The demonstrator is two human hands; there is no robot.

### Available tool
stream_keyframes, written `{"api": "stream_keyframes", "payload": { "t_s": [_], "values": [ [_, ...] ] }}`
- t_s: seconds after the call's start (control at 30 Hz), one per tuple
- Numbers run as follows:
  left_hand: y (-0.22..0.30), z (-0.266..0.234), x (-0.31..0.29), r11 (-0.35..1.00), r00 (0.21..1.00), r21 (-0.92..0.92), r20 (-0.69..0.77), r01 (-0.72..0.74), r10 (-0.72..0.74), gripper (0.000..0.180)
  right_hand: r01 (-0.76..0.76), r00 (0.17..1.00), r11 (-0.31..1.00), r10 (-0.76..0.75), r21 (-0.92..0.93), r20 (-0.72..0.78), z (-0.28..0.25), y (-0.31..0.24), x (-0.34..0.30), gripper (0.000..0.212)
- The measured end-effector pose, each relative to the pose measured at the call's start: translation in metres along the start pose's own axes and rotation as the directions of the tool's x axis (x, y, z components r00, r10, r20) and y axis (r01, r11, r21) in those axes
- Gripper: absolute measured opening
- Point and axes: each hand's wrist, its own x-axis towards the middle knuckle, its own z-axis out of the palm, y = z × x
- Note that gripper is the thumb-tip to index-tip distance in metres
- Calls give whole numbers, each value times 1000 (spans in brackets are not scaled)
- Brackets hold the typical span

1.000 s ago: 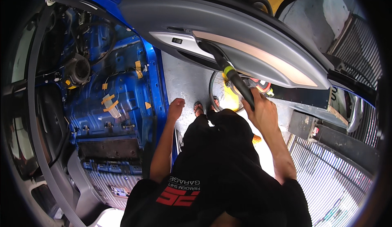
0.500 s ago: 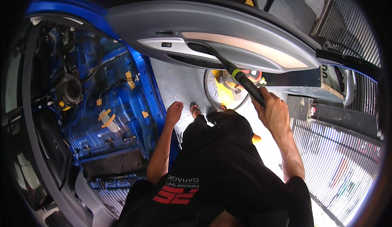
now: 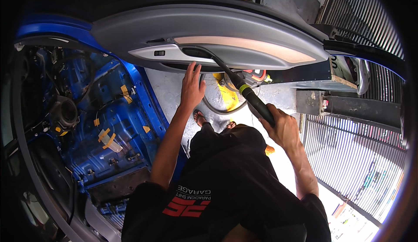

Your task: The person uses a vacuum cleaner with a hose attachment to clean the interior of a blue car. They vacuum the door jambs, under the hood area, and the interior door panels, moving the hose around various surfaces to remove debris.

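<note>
My right hand (image 3: pixel 282 128) is wrapped around a black vacuum wand (image 3: pixel 257 105) with a yellow-green ring. The wand's narrow crevice tip reaches into the pull-handle recess (image 3: pixel 193 51) of a grey car door panel (image 3: pixel 244 28). My left hand (image 3: pixel 191 87) is raised with its fingers extended, the fingertips over the door's lower edge beside the storage pocket. Whether they touch the panel I cannot tell. A window switch (image 3: pixel 160 53) sits on the silver trim left of the recess. Under the door stands the vacuum cleaner (image 3: pixel 254 75), partly hidden, its grey hose (image 3: pixel 222 112) curving across the floor.
At left the car's stripped blue floor (image 3: pixel 104 133) shows, with strips of tan tape and a loose steering column area. A dark metal beam (image 3: pixel 361 111) and slatted grilles (image 3: pixel 339 155) stand at right. My sandalled feet (image 3: pixel 199 118) are on the grey floor near the hose.
My left hand has risen from beside my body to the door's lower edge, its fingers straightening. The wand's tip stays in the handle recess. The whole view has shifted slightly.
</note>
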Motion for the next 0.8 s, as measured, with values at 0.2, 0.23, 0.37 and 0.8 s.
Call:
{"api": "stream_keyframes", "payload": {
  "t_s": [0.2, 0.23, 0.37, 0.8],
  "values": [
    [15, 31, 39, 966, 978, 256, 207, -46, -8, 91, -12, 998, 1000, 12, 7, -57, -2, 19, -9, 45],
    [17, 36, 44, 956, 984, 288, 178, -49, -3, 88, -30, 997, 1000, 30, 8, -64, -4, 23, -10, 45],
    [18, 45, 57, 975, 994, 220, 108, -19, -5, 72, -79, 985, 996, 84, 39, -148, -15, 49, -22, 43],
    [13, 38, 60, 977, 990, 205, 139, -63, 34, 78, -466, 849, 876, 483, 127, -214, -35, 176, -77, 37]
  ]
}}
